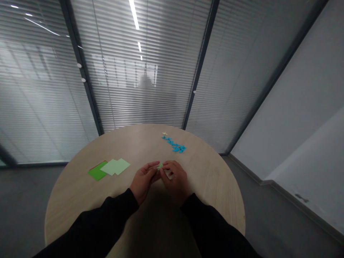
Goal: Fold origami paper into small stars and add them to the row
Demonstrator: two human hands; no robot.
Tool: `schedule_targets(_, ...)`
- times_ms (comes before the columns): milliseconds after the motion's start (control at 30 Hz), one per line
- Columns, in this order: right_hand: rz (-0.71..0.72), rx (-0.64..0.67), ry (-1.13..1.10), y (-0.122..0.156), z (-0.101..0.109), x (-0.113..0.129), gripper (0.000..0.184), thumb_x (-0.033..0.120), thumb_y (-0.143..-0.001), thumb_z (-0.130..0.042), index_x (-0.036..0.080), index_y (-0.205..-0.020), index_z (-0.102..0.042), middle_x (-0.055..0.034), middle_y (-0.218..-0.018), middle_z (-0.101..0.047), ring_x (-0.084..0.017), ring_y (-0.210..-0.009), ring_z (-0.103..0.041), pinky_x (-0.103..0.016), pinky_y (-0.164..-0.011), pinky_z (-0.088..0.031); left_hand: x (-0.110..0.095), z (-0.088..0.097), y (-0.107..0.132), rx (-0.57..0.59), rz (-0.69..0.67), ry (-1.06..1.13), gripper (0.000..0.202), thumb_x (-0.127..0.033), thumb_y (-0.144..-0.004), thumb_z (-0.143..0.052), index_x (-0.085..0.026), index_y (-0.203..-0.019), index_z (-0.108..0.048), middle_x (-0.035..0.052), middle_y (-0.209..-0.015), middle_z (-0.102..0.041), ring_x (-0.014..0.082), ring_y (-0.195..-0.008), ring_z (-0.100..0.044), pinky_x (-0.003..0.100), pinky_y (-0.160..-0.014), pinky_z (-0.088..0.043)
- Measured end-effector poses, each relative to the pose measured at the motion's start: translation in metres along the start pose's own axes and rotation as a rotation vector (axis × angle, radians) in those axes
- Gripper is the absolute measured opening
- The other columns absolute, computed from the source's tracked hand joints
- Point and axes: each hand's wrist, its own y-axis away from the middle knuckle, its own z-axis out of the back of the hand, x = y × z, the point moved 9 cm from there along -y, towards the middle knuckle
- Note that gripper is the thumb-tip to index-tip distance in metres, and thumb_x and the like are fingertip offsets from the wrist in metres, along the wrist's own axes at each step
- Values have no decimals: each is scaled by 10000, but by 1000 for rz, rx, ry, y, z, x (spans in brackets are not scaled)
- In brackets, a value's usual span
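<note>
Between my two hands is a small folded piece of light green paper (160, 166), pointed at its top and mostly covered by fingers. My left hand (145, 180) pinches it from the left, thumb and fingers closed around its edge. From the other side my right hand (176, 179) grips it with thumb and forefinger. Both hands are just above the table, near its middle. Left of them lie overlapping pale green paper sheets (116, 167), partly covering brighter green sheets (97, 172) with a thin reddish edge showing beneath.
Beyond my hands, several small blue folded paper pieces (176, 146) trail across the round wooden table (215, 186). A small yellow folded piece (165, 133) sits at their far end. Glass panels with blinds (145, 104) stand behind the table, and a white wall (295, 107) is on the right.
</note>
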Motion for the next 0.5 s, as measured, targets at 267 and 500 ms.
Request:
schedule_targets(267, 14, -14, 21, 2, -2, 2, 63, 231, -903, -581, 222, -892, -642, -77, -991, -710, -214, -910, -662, -356, -806, -543, -6, -7, 3, 53, -45, -24, 436, -173, -733, -822, -136, -1127, -639, 111, -1007, -776, 170, -865, -734, 286, -851, -567)
schedule_targets(500, 92, 5, 58, 3, -4, 10, 75, 209, -885, -588, 228, -905, -658, -76, -976, -726, -224, -938, -662, -376, -866, -537, 3, -4, 2, 6, 36, 32, 294, -126, -790, -745, -139, -1072, -666, 70, -955, -751, 133, -815, -717, 233, -770, -573)
